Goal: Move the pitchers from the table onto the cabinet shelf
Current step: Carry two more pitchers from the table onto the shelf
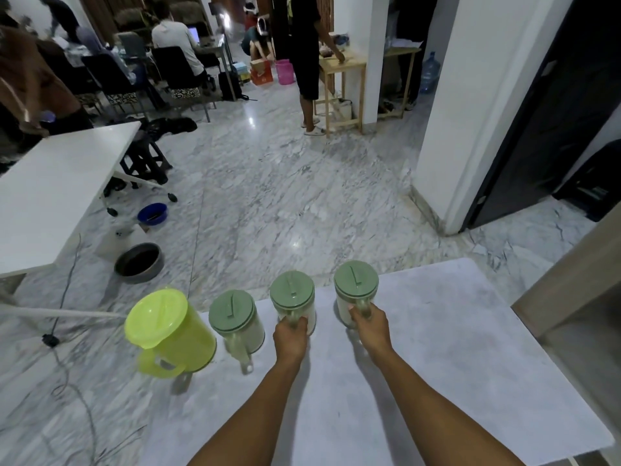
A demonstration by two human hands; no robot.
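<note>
Several pitchers stand in a row along the far edge of the white table (437, 348). At the left is a lime-green pitcher (171, 334) with its handle toward me. Beside it stands a clear pitcher with a sage-green lid (235, 319). My left hand (290, 336) is closed around the handle of the third pitcher (292, 294). My right hand (369, 326) grips the handle of the rightmost clear pitcher (356, 285). Both held pitchers stand upright on the table. A beige cabinet (571, 284) shows at the right edge, its shelf hidden.
Beyond the table lies marble floor with a dark round basin (139, 262), a blue bowl (153, 212) and cables (67, 331). Another white table (50, 193) stands at the left. A white pillar (470, 112) and dark door are at the right. Several people are at the back.
</note>
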